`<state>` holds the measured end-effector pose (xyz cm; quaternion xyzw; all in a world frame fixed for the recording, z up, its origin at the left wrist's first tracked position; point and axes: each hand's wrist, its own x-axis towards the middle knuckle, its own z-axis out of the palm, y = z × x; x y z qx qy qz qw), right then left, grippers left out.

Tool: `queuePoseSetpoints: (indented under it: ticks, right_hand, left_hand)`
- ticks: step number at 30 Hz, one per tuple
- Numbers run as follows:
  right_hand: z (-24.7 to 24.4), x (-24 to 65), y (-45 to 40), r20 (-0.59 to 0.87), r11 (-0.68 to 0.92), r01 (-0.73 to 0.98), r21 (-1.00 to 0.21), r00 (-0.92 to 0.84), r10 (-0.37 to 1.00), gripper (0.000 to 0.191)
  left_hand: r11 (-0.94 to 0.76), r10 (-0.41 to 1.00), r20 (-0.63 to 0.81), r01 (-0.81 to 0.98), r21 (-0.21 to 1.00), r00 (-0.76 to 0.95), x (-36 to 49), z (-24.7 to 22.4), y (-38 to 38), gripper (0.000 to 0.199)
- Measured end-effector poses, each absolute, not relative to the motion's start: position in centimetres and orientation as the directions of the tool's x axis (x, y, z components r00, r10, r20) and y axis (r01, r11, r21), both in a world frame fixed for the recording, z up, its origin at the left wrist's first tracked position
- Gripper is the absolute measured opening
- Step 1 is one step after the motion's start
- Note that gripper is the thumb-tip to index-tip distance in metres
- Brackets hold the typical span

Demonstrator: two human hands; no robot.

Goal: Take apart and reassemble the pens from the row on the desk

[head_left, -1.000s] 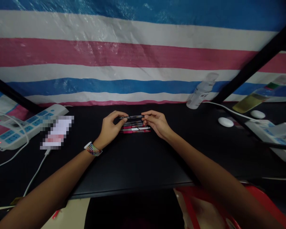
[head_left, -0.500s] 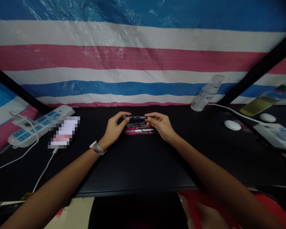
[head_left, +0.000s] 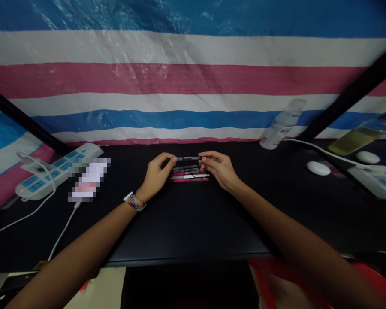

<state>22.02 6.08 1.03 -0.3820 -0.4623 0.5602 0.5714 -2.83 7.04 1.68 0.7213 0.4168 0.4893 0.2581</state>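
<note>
A dark pen (head_left: 188, 159) lies crosswise between my two hands, at the far side of a row of pens. My left hand (head_left: 159, 171) pinches its left end between thumb and fingers. At its right end, the thumb and forefinger of my right hand (head_left: 220, 169) close on it. Just nearer to me, several pens lie side by side on the black table (head_left: 186, 223): dark ones, a white and pink pen (head_left: 193, 176) and a red one (head_left: 191, 180). The fingers of my right hand partly hide the right ends of the dark pens.
At the left are a white power strip (head_left: 61, 171), a blurred-out phone (head_left: 90, 179) and white cables. A clear bottle (head_left: 279, 126), a white mouse (head_left: 318, 168) and a bottle of yellowish liquid (head_left: 357, 137) are at the right. Striped sheeting (head_left: 180, 79) hangs behind.
The view has shifted slightly. My hands keep hold of the dark pen's ends, and more of the pen shows between them. The other pens lie as before.
</note>
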Motion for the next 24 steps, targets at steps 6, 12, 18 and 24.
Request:
queuePoseSetpoints:
  ticks: [6,12,18,24]
  right_hand:
    - [0.96,21.88,6.05,0.104,0.08,-0.301,-0.95,-0.062,0.993,0.029]
    - [1.05,21.93,6.05,0.096,0.075,-0.299,-0.951,-0.055,0.994,0.03]
    - [0.85,22.05,6.22,0.087,0.069,-0.313,-0.947,-0.045,0.995,0.032]
    - [0.86,21.92,6.28,0.077,0.061,-0.347,-0.936,-0.031,0.997,0.033]
  left_hand:
    - [-0.509,0.861,0.478,0.349,0.787,0.177,-2.87,1.67,7.04,0.025]
    - [-0.485,0.874,0.453,0.321,0.813,0.175,-2.85,1.35,6.99,0.021]
    - [-0.511,0.859,0.481,0.309,0.802,0.175,-2.8,1.47,7.0,0.02]
    - [-0.473,0.881,0.442,0.355,0.806,0.17,-2.74,1.93,6.83,0.03]
